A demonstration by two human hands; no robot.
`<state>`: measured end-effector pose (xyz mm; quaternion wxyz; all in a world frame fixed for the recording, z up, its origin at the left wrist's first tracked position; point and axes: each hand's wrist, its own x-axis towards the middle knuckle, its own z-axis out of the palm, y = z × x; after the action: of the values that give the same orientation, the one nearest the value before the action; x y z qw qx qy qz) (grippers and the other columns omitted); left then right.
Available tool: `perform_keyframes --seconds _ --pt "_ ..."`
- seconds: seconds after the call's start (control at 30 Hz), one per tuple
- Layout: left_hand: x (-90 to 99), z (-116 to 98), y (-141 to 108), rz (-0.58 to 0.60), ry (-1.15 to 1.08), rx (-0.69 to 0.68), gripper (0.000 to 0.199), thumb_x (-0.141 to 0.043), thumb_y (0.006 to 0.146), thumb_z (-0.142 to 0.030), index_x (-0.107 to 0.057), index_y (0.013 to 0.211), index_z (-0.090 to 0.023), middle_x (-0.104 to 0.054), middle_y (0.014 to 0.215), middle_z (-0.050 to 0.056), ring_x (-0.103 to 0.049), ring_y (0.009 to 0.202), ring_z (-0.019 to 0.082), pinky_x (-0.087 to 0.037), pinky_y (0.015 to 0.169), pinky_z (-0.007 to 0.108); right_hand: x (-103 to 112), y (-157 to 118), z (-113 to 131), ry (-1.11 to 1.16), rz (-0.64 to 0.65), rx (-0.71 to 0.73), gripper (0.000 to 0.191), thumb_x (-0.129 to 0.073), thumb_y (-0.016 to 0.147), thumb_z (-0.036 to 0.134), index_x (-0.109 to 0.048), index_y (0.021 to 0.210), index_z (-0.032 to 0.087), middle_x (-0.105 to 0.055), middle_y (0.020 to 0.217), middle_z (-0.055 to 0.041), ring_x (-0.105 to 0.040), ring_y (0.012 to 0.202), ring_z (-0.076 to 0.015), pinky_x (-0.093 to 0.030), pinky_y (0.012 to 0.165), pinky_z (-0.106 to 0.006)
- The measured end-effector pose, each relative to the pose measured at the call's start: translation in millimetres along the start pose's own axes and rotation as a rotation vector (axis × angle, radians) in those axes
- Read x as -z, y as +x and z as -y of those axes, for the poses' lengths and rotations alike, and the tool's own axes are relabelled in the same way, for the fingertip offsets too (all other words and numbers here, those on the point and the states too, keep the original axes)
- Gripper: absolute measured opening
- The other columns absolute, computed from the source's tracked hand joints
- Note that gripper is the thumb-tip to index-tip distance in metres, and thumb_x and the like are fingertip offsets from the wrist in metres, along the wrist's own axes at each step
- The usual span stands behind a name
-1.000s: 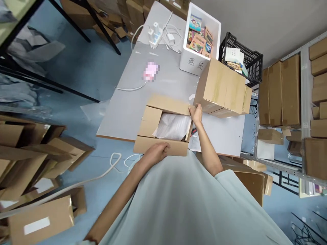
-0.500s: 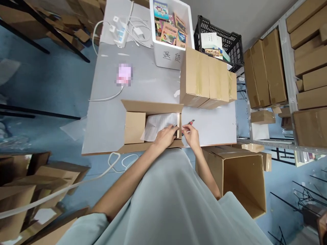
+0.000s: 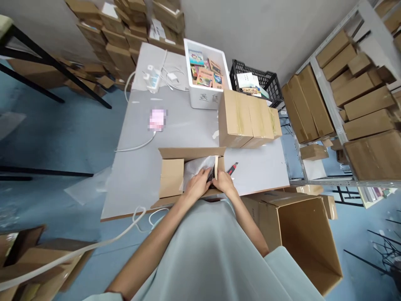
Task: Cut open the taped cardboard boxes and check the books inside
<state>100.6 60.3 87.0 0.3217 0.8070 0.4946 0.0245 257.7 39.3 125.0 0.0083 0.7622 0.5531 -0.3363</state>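
An open cardboard box (image 3: 172,177) lies near the table's front edge with its flaps spread. Inside it is a white translucent wrapping sheet (image 3: 196,165), and at its right end a dark item with a pale edge (image 3: 216,166), mostly hidden by my fingers. My left hand (image 3: 198,184) reaches into the box, its fingers closed at the dark item. From the right, my right hand (image 3: 223,182) comes over the box's end, fingers closed around the item's pale edge. A red and black utility knife (image 3: 232,168) lies on the table just beyond my right hand.
Taped cartons (image 3: 236,119) stand behind on the table (image 3: 188,133). Farther back are a white foam bin (image 3: 205,100) of booklets and a black crate (image 3: 274,88). A power strip (image 3: 153,80) sits back left. A large open carton (image 3: 308,234) is below right, beside shelves (image 3: 338,138).
My right hand has left the utility knife on the table and moved left into the box's right end, beside my left hand. The camera view has tilted up, showing more of the back wall.
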Motion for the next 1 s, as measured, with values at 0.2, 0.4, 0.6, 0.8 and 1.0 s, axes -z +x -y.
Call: perform_keyframes --seconds 0.2,0.4,0.6,0.8,1.0 --pt "16.3 28.5 -7.9 0.006 -0.007 0.109 0.098 -0.066 0.104 -0.023 -0.015 0.187 -0.020 -0.055 0.172 0.030 -0.078 0.133 0.042 -0.063 0.104 0.047 3.1 1.9 49.0 -0.089 -0.028 0.053 0.034 -0.070 0.110 0.032 -0.078 0.136 0.010 -0.086 0.132 -0.0247 -0.082 0.127 -0.0353 -0.059 0.104 -0.038" --pt "31.2 62.6 -17.7 -0.069 -0.074 0.020 0.093 -0.055 0.107 -0.018 -0.007 0.187 -0.021 -0.068 0.161 0.026 -0.076 0.139 0.036 -0.058 0.113 0.045 -10.3 -37.5 83.3 -0.160 -0.084 0.081 0.032 -0.058 0.116 0.030 -0.079 0.132 0.012 -0.085 0.130 -0.0270 -0.083 0.124 -0.0379 -0.056 0.100 -0.040" --pt "40.1 74.7 -8.8 0.068 -0.069 0.033 0.074 -0.054 0.114 -0.023 -0.026 0.182 -0.018 -0.072 0.154 0.026 -0.074 0.143 0.038 -0.057 0.115 0.048 8.2 -107.2 72.4 -0.069 -0.299 0.033 0.027 -0.054 0.115 0.037 -0.077 0.116 0.024 -0.088 0.105 -0.0157 -0.084 0.098 -0.0358 -0.050 0.081 -0.037" --pt "32.2 71.3 13.5 0.289 -0.042 0.073 0.045 -0.074 0.113 -0.039 -0.067 0.153 -0.019 -0.074 0.143 0.017 -0.075 0.127 0.032 -0.066 0.107 0.052 48.3 -193.5 59.9 0.208 -0.715 0.019 0.035 -0.052 0.112 0.055 -0.071 0.095 0.031 -0.075 0.079 -0.0040 -0.066 0.065 -0.0246 -0.043 0.066 -0.034" --pt "28.3 71.8 4.7 0.367 -0.075 0.054 0.042 -0.077 0.112 -0.042 -0.071 0.145 -0.017 -0.073 0.143 0.014 -0.076 0.124 0.030 -0.067 0.106 0.052 53.2 -200.9 62.1 0.259 -0.785 0.041 0.039 -0.056 0.110 0.056 -0.068 0.091 0.024 -0.063 0.069 0.0027 -0.046 0.056 -0.0155 -0.037 0.061 -0.029"
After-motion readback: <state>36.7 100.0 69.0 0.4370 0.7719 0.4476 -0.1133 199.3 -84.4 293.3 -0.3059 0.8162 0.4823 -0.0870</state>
